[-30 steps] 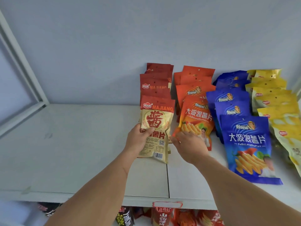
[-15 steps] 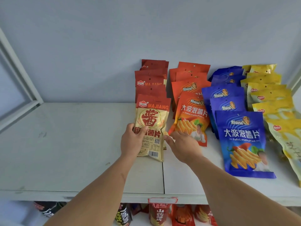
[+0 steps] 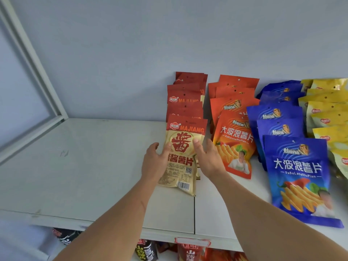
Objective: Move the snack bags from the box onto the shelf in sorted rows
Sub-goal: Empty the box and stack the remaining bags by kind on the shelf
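Front MAJIANG bag [image 3: 183, 157]: we see it lying flat on the white shelf [image 3: 84, 166], centre of the frame, at the near end of the dark red row [image 3: 186, 98]; red top band, tan lower panel, barcode at its lower right corner.
Left hand [image 3: 155, 162]: we note it at the bag's left edge, thumb laid across the tan panel, fingers straight and loosely spread; it touches the bag, no curl around it.
Right hand [image 3: 208, 159]: at the bag's right edge, fingers straight, fingertips resting on the tan panel just right of the large red character; palm open, nothing grasped.
Bag relative to hands: we record it between the two hands, both in contact with its sides, bottom edge extending toward the lower frame past the wrists.
Orange row [image 3: 234, 129]: just right of the right hand, bags overlapping back to the wall.
Blue row [image 3: 282, 129]: right of the orange row; its front bag [image 3: 299, 178] lies nearest the shelf edge.
Yellow row [image 3: 327, 110]: far right, cut off by the frame edge.
Lower shelf bags [image 3: 190, 251]: bottom centre, partly visible under the shelf lip.
White frame [image 3: 32, 72]: upper left, slanting down to the shelf.
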A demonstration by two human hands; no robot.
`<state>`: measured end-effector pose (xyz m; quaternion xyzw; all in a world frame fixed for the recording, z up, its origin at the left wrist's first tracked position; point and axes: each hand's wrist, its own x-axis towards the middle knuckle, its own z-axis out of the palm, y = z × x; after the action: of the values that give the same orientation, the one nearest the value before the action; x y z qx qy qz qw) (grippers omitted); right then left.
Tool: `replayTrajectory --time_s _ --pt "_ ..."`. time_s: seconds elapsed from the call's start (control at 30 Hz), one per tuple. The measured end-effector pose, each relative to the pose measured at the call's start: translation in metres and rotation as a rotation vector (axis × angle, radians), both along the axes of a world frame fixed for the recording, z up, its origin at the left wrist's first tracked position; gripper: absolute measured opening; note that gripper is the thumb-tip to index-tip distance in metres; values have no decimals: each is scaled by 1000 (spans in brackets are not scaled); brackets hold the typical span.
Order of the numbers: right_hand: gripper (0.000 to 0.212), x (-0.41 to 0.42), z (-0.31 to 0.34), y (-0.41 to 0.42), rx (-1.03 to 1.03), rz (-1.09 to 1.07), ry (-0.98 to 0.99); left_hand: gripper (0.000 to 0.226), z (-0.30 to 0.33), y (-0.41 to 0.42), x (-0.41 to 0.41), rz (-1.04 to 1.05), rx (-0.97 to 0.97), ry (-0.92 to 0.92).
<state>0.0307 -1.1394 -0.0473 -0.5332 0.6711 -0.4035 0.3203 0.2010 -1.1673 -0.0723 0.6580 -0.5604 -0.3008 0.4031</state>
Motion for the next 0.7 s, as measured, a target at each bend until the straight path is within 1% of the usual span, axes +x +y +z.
replayTrajectory --time_s 0.07,0.13,0.17,0.2,0.23,0.3,0.33,0.4,0.43,0.47,0.6,0.67,0.7 --pt "101 7 -8 -17 -23 -36 -162 93 4 -9 0 -103 99 151" --pt "109 14 -15 -27 -2 -57 -246 104 5 -16 4 -206 193 301" --pt "113 18 -13 -27 23 -67 -267 105 4 -20 6 -253 225 357" --pt "114 21 -12 -26 47 -79 -297 98 3 -22 8 -306 240 403" --pt "112 23 -12 -27 67 -87 -337 85 3 -24 9 -361 236 426" --pt "103 25 -16 -33 101 -100 -403 56 3 -27 8 -435 210 447" --pt "95 27 -17 -36 104 -103 -413 47 1 -28 7 -450 197 460" --pt "71 31 -21 -44 85 -118 -431 41 -2 -30 6 -456 170 467" --pt "62 31 -23 -47 66 -125 -436 41 -4 -32 5 -454 158 455" --pt "57 31 -24 -49 47 -129 -429 41 -5 -34 5 -451 151 442" --pt "50 29 -24 -55 38 -127 -383 38 -9 -37 4 -423 106 374" --pt "51 28 -22 -57 66 -140 -400 37 -9 -38 4 -411 93 363" --pt "55 27 -22 -60 78 -146 -416 37 -7 -39 5 -413 87 358"
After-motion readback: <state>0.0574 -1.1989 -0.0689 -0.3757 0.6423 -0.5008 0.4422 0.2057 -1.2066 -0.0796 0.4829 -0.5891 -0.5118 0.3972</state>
